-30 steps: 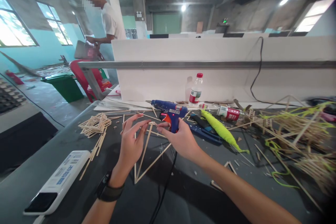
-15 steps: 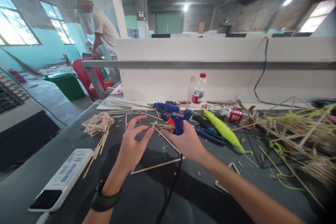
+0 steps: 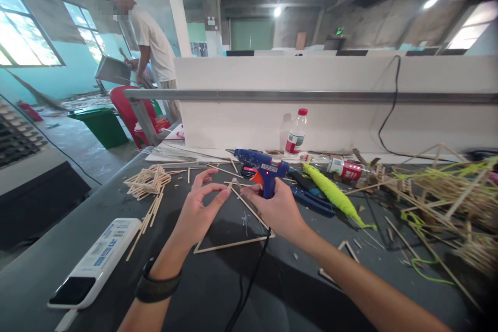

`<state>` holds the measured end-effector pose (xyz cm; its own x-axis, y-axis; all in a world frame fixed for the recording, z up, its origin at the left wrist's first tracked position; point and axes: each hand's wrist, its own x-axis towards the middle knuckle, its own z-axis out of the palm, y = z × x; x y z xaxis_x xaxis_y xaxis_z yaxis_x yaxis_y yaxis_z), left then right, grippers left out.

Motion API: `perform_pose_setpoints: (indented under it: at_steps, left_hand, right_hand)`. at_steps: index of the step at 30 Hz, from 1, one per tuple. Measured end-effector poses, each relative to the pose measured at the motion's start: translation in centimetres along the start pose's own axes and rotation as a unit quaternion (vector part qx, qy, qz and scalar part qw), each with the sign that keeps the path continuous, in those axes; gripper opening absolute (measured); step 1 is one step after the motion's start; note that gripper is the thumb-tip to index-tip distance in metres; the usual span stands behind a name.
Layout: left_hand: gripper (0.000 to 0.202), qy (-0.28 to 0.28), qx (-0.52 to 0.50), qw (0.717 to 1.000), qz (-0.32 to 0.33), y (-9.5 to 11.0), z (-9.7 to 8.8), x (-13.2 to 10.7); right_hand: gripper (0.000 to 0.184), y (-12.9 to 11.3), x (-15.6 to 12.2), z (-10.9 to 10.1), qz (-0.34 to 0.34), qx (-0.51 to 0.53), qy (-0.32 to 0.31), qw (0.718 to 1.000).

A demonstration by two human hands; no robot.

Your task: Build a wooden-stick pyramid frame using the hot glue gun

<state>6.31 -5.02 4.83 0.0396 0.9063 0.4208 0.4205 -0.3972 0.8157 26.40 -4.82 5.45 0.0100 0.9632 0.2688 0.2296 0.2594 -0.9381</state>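
The thumb and index finger of my left hand (image 3: 200, 207) close on the top corner of a triangular frame of thin wooden sticks (image 3: 233, 244). The frame's near side rests on the dark table. My right hand (image 3: 278, 210) is wrapped round the handle of a blue glue gun (image 3: 254, 160) with an orange trigger, its nozzle facing left. The thumb and index finger of that hand reach toward the same corner, where a small clear bit shows. Whether they touch the wood is hard to see. The gun's black cord (image 3: 252, 280) runs down across the frame's near corner.
Loose sticks (image 3: 148, 181) lie piled on the left, behind a white power bank (image 3: 97, 264). Beyond my hands are an upright bottle (image 3: 296, 132), a lying bottle (image 3: 346, 168) and a yellow-green string bundle (image 3: 330, 194). Stick structures (image 3: 459, 202) crowd the right. A person (image 3: 153, 41) stands far left.
The glue gun has shifted slightly up and right in my right hand. My left hand stays at the corner. In the background, the person has lifted a grey, box-like object.
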Motion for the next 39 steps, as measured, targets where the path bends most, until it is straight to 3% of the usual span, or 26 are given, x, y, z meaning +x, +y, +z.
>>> perform_pose_setpoints:
  at_steps: [20,39]
  left_hand:
    - [0.021,0.027,-0.002,0.999,-0.026,0.12,-0.16,-0.08]
    - [0.018,0.02,-0.009,1.0,0.008,-0.69,-0.26,0.06]
  right_hand:
    - [0.031,0.43,0.05,0.03,0.012,0.0,-0.031,0.999]
    - [0.027,-0.34,-0.16,-0.18,0.024,-0.018,-0.044,0.999]
